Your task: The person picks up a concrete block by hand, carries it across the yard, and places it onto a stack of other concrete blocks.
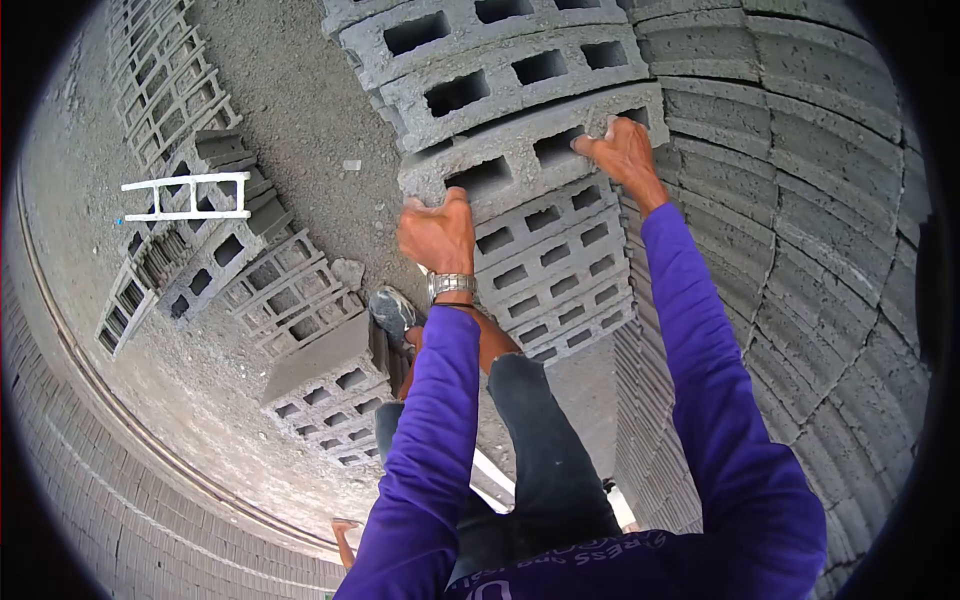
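Note:
A grey hollow concrete block (522, 148) with three rectangular holes lies on top of a stack, slightly askew to the blocks behind it. My left hand (440, 233), with a metal watch at the wrist, grips its near left end, fingertips at the edge of the left hole. At its right end my right hand (624, 158) holds the block, thumb and fingers by the middle and right holes. Below it, more stacked blocks (555, 260) show their holes. Further rows of blocks (490, 60) lie just beyond it.
A tall wall of stacked blocks (790, 190) rises on the right. At the left stand more blocks (325, 400), a white ladder-like frame (190, 197) and grey lattice pieces (165, 80) on gravelly ground. My shoe (393, 312) is beside the stack. Another person's bare limb (344, 540) shows at bottom left.

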A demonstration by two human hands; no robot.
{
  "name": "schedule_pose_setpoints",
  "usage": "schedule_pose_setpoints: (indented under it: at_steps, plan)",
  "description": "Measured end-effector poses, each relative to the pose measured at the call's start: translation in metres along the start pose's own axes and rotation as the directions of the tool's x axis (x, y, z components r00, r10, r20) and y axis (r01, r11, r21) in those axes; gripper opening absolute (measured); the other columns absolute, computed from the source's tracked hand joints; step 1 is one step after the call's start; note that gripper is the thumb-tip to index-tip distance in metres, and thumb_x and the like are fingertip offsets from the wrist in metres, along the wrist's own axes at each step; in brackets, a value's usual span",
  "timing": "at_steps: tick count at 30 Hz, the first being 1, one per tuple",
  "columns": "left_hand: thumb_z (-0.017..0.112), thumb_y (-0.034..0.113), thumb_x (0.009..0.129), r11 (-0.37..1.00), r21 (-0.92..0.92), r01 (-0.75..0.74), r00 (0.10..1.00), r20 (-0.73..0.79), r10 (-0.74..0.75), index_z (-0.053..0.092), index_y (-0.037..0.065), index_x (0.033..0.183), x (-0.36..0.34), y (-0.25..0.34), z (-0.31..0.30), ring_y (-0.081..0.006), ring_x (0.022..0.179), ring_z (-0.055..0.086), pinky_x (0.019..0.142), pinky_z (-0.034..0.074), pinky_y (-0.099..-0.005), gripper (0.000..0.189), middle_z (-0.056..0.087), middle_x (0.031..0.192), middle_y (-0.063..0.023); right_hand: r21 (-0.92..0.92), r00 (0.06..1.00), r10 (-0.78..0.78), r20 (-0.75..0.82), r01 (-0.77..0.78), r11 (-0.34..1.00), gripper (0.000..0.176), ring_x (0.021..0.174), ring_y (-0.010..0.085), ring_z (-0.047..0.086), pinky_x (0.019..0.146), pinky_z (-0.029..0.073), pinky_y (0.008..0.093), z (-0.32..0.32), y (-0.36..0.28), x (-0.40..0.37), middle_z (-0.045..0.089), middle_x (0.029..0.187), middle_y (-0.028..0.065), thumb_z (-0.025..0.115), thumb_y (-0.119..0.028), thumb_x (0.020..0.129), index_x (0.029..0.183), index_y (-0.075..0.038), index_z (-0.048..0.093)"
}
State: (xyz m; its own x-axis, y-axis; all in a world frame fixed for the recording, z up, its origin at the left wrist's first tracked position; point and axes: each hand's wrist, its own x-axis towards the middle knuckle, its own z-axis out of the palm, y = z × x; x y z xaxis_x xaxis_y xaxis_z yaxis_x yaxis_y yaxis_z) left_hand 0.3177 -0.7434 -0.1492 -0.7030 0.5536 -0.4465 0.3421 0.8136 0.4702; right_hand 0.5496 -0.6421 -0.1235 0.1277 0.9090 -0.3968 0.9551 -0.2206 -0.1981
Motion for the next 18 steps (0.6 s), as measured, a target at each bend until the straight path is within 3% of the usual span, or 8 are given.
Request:
schedule_pose_setpoints:
  at_steps: [7, 10, 11, 12, 13, 15, 16, 18]
  plan:
    - [0.074, 0.036, 0.065, 0.998, 0.036, -0.050, 0.998, 0.035, 0.049, 0.063, -0.011, 0.078, 0.010, -0.006, 0.025, -0.0499, 0.076, 0.063, 0.074, 0.050, -0.0521, 0.049, 0.063, 0.078, -0.0342, 0.073, 0.993, 0.058, 0.098, -0.066, 0.995, 0.053, 0.089, 0.0404, 0.060, 0.081, 0.046, 0.0458, 0.022, 0.026, 0.024, 0.065, 0.083, 0.0273, 0.076, -0.042, 0.064, 0.072, 0.009, 0.061]
    - [0.072, 0.043, 0.078, 0.917, -0.366, -0.161, 0.947, 0.205, 0.248, 0.058, -0.014, 0.113, 0.012, -0.023, 0.004, -0.0418, 0.106, 0.062, 0.092, 0.048, -0.0428, 0.069, 0.062, 0.109, -0.0333, -0.108, 0.993, 0.033, 0.114, -0.020, 0.994, 0.061, 0.102, 0.0405, 0.057, 0.091, 0.042, 0.0456, 0.012, 0.017, 0.015, 0.066, 0.092, 0.0272, 0.073, -0.052, 0.070, 0.080, 0.009, 0.064]
    - [0.070, 0.042, 0.083, 0.884, -0.447, -0.138, 0.925, 0.260, 0.276, 0.051, -0.012, 0.127, 0.010, -0.045, -0.001, -0.0370, 0.114, 0.059, 0.097, 0.045, -0.0399, 0.072, 0.060, 0.119, -0.0312, -0.055, 0.992, -0.080, -0.096, 0.075, 0.996, 0.064, 0.110, 0.0411, 0.053, 0.098, 0.036, 0.0469, 0.013, 0.022, 0.007, 0.064, 0.103, 0.0278, 0.068, -0.053, 0.075, 0.093, 0.009, 0.064]
    - [0.068, 0.040, 0.084, 0.893, -0.437, -0.104, 0.938, 0.256, 0.234, 0.052, -0.011, 0.126, 0.004, -0.065, -0.010, -0.0364, 0.112, 0.060, 0.096, 0.046, -0.0398, 0.068, 0.061, 0.118, -0.0301, -0.016, 0.937, -0.176, -0.302, 0.180, 0.984, 0.068, 0.117, 0.0417, 0.050, 0.104, 0.031, 0.0483, 0.016, 0.024, 0.001, 0.062, 0.113, 0.0283, 0.064, -0.054, 0.080, 0.106, 0.009, 0.064]
    - [0.067, 0.039, 0.085, 0.904, -0.423, -0.066, 0.948, 0.256, 0.189, 0.054, -0.010, 0.124, -0.005, -0.088, -0.021, -0.0358, 0.111, 0.062, 0.095, 0.047, -0.0396, 0.064, 0.062, 0.117, -0.0291, -0.014, 0.937, -0.193, -0.291, 0.197, 0.980, 0.068, 0.117, 0.0417, 0.050, 0.104, 0.031, 0.0483, 0.018, 0.020, -0.005, 0.062, 0.113, 0.0283, 0.064, -0.054, 0.080, 0.106, 0.009, 0.064]
    - [0.066, 0.035, 0.087, 0.918, -0.387, 0.089, 0.957, 0.290, 0.029, 0.056, -0.008, 0.122, -0.026, -0.138, -0.044, -0.0333, 0.106, 0.065, 0.091, 0.050, -0.0381, 0.057, 0.064, 0.114, -0.0267, 0.115, 0.860, -0.011, -0.511, 0.082, 0.990, 0.075, 0.134, 0.0412, 0.037, 0.112, 0.017, 0.0534, 0.026, 0.014, -0.019, 0.045, 0.139, 0.0276, 0.052, -0.053, 0.091, 0.135, 0.007, 0.046]
    - [0.066, 0.035, 0.087, 0.914, -0.394, 0.097, 0.963, 0.267, 0.013, 0.056, -0.008, 0.122, -0.038, -0.161, -0.051, -0.0333, 0.106, 0.065, 0.091, 0.050, -0.0381, 0.057, 0.064, 0.114, -0.0267, 0.117, 0.863, -0.036, -0.504, 0.109, 0.987, 0.075, 0.134, 0.0412, 0.037, 0.112, 0.017, 0.0534, 0.035, 0.013, -0.015, 0.045, 0.139, 0.0276, 0.052, -0.053, 0.091, 0.135, 0.007, 0.046]
    - [0.064, 0.030, 0.091, 0.901, -0.336, 0.273, 0.920, 0.364, -0.143, 0.055, -0.011, 0.123, -0.057, -0.224, -0.081, -0.0272, 0.106, 0.064, 0.090, 0.050, -0.0329, 0.052, 0.065, 0.114, -0.0230, -0.146, 0.849, -0.091, -0.521, 0.016, 0.989, 0.074, 0.142, 0.0396, 0.023, 0.113, 0.014, 0.0542, 0.088, -0.008, -0.017, 0.030, 0.151, 0.0253, 0.044, -0.050, 0.096, 0.146, 0.004, 0.031]
